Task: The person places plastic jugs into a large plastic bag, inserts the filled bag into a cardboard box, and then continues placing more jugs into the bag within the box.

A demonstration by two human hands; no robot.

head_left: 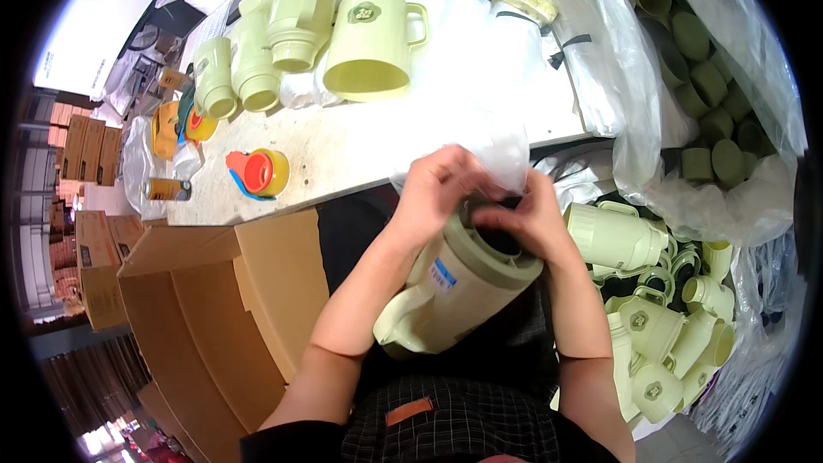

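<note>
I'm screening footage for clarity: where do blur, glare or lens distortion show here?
Head view: the left hand looks partly motion-blurred; same head view: the pale tabletop is nearly washed out in places; head view again: edges of the cardboard box bow near the black rim.

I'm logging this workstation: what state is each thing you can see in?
Green jug in front: tilted, wide end up, dark inside
Left hand: fingers bent, blurred
Right hand: thumb at jug opening
Clear plastic film: loose, crumpled
Cardboard box: open
Badged jug on table: wide end open
Yellow tape roll: in red holder
Plastic sack of dark cups: looks open
</note>
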